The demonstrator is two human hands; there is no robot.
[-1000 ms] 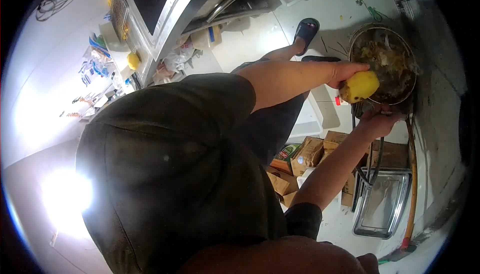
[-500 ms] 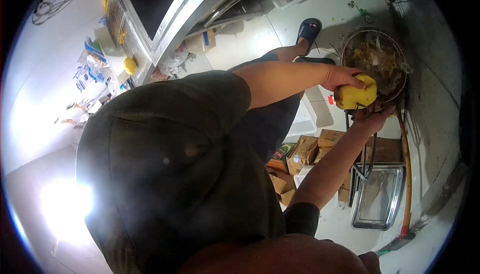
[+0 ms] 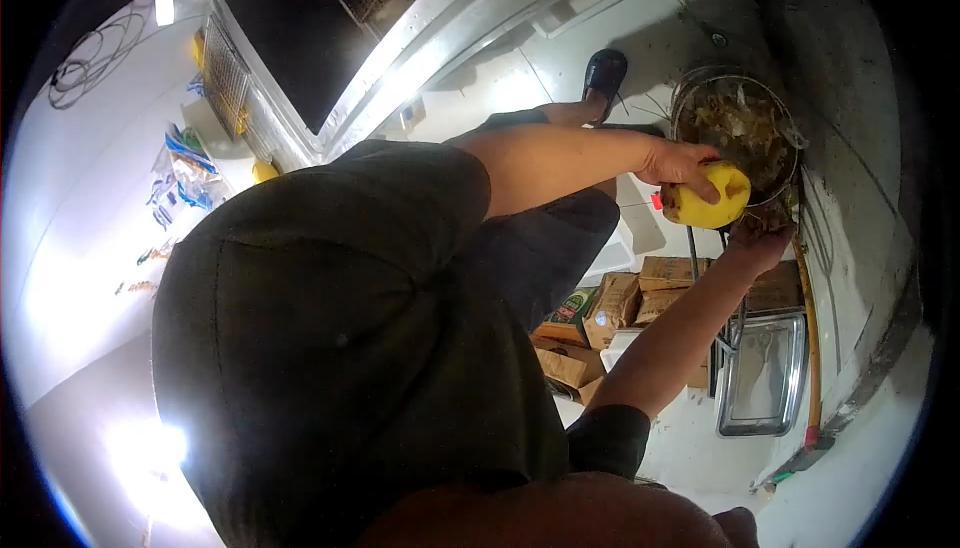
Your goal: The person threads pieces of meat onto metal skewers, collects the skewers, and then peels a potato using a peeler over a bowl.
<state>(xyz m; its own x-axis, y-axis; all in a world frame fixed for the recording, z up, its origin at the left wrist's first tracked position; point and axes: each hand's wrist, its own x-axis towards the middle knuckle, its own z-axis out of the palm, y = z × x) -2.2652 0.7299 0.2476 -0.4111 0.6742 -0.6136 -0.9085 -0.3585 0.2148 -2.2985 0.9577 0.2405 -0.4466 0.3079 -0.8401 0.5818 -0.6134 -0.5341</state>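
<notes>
My left hand (image 3: 682, 168) is closed around a large yellow potato (image 3: 722, 196), mostly peeled, with brown skin left at one end and a brown patch near the other. Just below it, my right hand (image 3: 760, 238) is curled palm up under the potato's edge. It grips what looks like a peeler, a dark, thin-framed tool mostly hidden by the fingers and the potato. Both hands are at the near rim of a round bin (image 3: 680, 98) that holds brown and yellowish peelings (image 3: 735, 123).
Cardboard boxes (image 3: 610, 313) and a clear-lidded tray (image 3: 765, 373) lie on the floor below my right arm. A wooden-handled pole (image 3: 810, 338) leans along the wall. A metal-framed unit (image 3: 400, 68) stands at upper left, near plastic bags (image 3: 190, 168).
The potato has turned in my left hand, whose fingers now reach further over it. My right hand has shifted slightly right, and the dark tool shows less. The whole view has tilted a little.
</notes>
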